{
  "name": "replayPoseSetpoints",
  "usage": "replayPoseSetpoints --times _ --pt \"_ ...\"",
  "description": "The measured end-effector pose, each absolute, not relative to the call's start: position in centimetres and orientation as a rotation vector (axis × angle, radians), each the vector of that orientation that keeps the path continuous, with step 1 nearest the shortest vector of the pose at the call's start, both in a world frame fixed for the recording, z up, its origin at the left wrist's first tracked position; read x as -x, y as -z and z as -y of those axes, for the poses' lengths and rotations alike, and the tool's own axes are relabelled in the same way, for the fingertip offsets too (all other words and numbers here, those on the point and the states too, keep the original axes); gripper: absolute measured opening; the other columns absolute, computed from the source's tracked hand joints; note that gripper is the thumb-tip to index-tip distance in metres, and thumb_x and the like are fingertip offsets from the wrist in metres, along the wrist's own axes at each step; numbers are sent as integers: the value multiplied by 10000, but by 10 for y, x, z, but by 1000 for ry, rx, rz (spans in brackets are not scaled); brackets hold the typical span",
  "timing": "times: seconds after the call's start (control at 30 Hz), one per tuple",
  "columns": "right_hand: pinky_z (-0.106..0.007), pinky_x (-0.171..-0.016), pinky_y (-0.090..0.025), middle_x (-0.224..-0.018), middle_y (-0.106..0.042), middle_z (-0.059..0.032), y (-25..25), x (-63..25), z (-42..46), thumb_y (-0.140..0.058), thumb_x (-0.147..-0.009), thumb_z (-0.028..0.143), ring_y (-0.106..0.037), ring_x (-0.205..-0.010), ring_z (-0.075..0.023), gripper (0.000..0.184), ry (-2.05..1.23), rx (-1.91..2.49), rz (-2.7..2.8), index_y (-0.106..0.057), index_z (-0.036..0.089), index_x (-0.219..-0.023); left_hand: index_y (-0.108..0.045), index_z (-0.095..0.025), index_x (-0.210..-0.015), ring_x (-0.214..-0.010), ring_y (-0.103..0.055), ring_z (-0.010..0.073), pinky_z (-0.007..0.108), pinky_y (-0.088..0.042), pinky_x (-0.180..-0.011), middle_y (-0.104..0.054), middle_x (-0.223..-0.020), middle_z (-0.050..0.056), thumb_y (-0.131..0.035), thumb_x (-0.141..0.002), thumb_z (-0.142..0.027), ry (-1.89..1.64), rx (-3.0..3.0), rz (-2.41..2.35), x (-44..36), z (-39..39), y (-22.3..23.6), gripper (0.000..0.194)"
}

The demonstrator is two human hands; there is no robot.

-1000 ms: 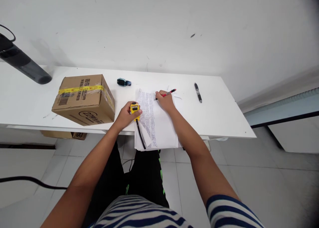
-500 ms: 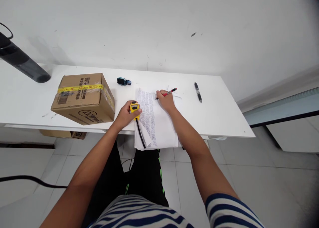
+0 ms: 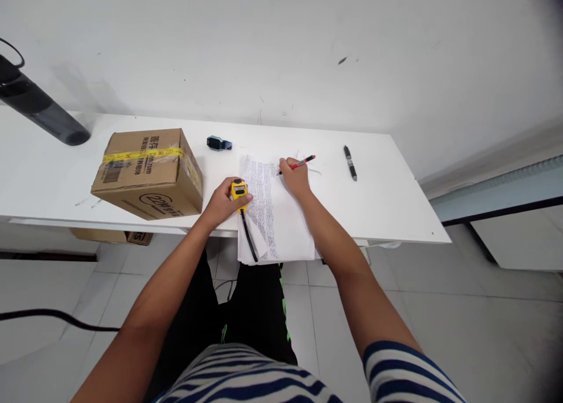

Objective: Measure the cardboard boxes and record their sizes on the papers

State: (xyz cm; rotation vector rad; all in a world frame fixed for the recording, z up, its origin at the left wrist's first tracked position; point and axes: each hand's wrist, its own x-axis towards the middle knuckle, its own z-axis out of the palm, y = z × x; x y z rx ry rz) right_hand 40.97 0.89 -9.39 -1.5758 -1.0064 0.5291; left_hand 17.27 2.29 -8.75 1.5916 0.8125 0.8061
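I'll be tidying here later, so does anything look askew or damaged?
Mildly: the paper hangs past the front edge of the table, and its near left part looks folded over beside the black strap of the yellow tape measure. The wall bears a dark mark, conspicuous on white.

On the table [image 3: 387,200], papers [image 3: 288,227] lie right of the carton [image 3: 147,174] and left of a pen [image 3: 350,163].

Holds a boxy yellow-and-black tape measure [image 3: 239,190] in the left grip [image 3: 221,203] and a slim red-and-black pen [image 3: 305,161] in the right grip [image 3: 296,178], over closely written white paper [image 3: 290,230].
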Motion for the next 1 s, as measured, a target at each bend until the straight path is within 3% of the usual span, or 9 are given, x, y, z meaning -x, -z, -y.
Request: replayPoseSetpoints --times 0.33,0.5,0.6,0.67,0.73,0.87,1.0 --pt "-268 -592 -357 -518 -414 53 99 -411 -13 -535 -793 341 -398 -555 -118 348 -545 1597 1005 -356 235 -514 -579 -223 -1159 -1020 -615 198 321 -494 -886 -634 -1148 77 -839 -632 -420 -888 -1662 -823 -170 -25 93 620" --pt "-287 -661 -419 -607 -519 13 97 -401 -13 -467 -881 418 -504 -641 -157 357 -364 1654 1059 -438 232 -578 -584 -203 -1151 -1038 -617 214 367 -492 -939 -629 -1124 73 -825 -647 -444 -916 -1766 -815 -166 -23 91 608" --pt "-300 -741 -454 -907 -638 -55 92 -396 -6 -396 -939 385 -589 -828 -189 298 -89 1817 1248 -610 213 -822 -592 -215 -1167 -1084 -605 234 398 -480 -984 -612 -1167 78 -818 -650 -464 -961 -1892 -827 -163 -20 90 617" --pt "-307 -758 -466 -1116 -619 -86 90 -393 2 -420 -917 271 -609 -923 -205 269 -3 1921 1383 -640 220 -1063 -588 -225 -1182 -1109 -599 244 410 -471 -1002 -601 -1190 80 -806 -663 -473 -976 -1990 -851 -159 -17 89 615" --pt "-327 -781 -475 -1225 -586 -128 86 -392 12 -448 -849 140 -613 -996 -234 423 -12 2011 1445 -597 209 -1239 -574 -224 -1195 -1124 -595 246 411 -467 -1008 -594 -1207 86 -789 -689 -467 -982 -2074 -848 -156 -13 87 601" --pt "-415 -938 -466 -1399 -481 -192 74 -383 39 -436 -827 86 -562 -1159 -264 618 -168 1918 1469 -435 170 -1440 -549 -208 -1204 -1183 -577 246 409 -456 -1036 -577 -1252 105 -773 -722 -441 -1082 -2111 -803 -150 2 78 580" --pt "-405 -968 -474 -1341 -552 -118 52 -352 76 -606 -859 316 -578 -1159 -222 635 -897 1390 1412 -402 263 -1458 -514 -227 -1247 -1232 -571 252 412 -461 -1048 -581 -1287 104 -771 -732 -455 -1233 -2077 -740 -135 33 57 619"
